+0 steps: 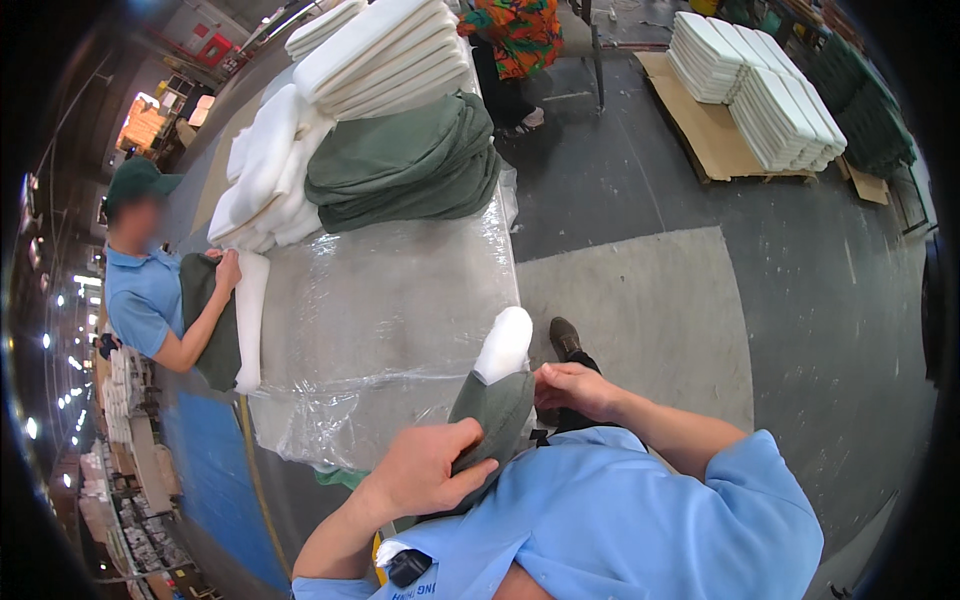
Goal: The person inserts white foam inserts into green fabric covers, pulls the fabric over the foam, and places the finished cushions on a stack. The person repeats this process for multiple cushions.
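Against my body I hold a dark green fabric cover (497, 408), with the rounded end of a white pad (506, 340) sticking out of its top. My left hand (430, 468) is closed around the cover's left side, thumb and fingers apart across the cloth. At the cover's right edge, near its opening, my right hand (578, 390) pinches the fabric between bent fingers. How much of the pad lies inside is hidden by the cloth.
A plastic-wrapped table (390, 290) carries a pile of green covers (405, 165), soft white padding (262, 180) and stacked white pads (385, 55). Across the table, a co-worker (140, 300) handles another green cover and white pad. More white pads (755, 85) sit on cardboard at right; another person (510, 40) is beyond.
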A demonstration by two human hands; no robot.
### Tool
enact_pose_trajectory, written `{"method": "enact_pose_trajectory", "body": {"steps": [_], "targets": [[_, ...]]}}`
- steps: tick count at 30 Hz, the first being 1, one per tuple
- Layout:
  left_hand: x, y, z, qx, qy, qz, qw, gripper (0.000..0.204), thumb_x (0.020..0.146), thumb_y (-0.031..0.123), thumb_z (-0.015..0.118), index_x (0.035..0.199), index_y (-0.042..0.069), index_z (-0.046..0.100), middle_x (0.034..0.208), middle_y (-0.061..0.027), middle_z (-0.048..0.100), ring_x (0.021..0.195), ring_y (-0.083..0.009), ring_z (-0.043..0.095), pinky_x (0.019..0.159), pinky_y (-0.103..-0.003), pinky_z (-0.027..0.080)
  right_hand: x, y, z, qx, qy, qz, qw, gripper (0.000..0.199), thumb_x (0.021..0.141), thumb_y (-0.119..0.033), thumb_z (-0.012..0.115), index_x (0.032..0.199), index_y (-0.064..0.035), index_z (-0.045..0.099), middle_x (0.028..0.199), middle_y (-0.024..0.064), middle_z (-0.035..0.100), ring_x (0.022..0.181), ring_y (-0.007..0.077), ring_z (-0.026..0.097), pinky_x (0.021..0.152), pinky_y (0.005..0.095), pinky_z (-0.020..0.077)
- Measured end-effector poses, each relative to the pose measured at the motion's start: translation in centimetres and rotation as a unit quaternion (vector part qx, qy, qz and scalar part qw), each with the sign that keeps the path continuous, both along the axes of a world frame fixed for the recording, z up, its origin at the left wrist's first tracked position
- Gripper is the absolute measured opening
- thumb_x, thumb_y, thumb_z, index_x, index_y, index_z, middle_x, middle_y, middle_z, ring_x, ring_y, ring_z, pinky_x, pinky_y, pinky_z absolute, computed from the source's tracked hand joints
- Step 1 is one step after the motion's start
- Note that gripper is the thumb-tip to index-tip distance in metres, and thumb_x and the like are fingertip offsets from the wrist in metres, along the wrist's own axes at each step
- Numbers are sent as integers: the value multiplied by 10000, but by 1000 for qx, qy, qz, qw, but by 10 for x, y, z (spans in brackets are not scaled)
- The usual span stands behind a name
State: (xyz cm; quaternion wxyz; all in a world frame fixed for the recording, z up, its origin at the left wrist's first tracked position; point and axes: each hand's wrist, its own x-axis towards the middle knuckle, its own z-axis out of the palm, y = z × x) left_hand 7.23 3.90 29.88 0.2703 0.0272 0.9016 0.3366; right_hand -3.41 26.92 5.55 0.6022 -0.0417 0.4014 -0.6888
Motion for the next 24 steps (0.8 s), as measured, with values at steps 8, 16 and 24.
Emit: {"method": "enact_pose_trajectory", "body": {"steps": [8,16,24], "targets": [[12,17,-3,92,-19,-44,995,304,908,274,800,944,52,597,752,-148,609,653,-353,577,597,-416,462,10,-28,-20,-133,-131,82,979,887,1058,-762,254,1560,-68,485,1554,79,543,1442,285,478,1222,480,325],[17,11,-13,240,-127,-81,959,378,961,387,774,1060,48,641,913,-79,666,795,-229,645,719,-350,516,26,-14,-14,-102,-221,145,959,858,1033,-764,379,1391,-25,629,1336,88,693,1290,250,621,1158,451,422],[13,18,-18,273,-192,-129,934,377,990,386,748,1071,33,640,896,-68,647,785,-199,630,718,-346,511,13,-26,25,-164,-24,189,968,710,1073,-515,576,1572,-21,466,1475,115,603,1356,206,562,1155,375,436]]}}
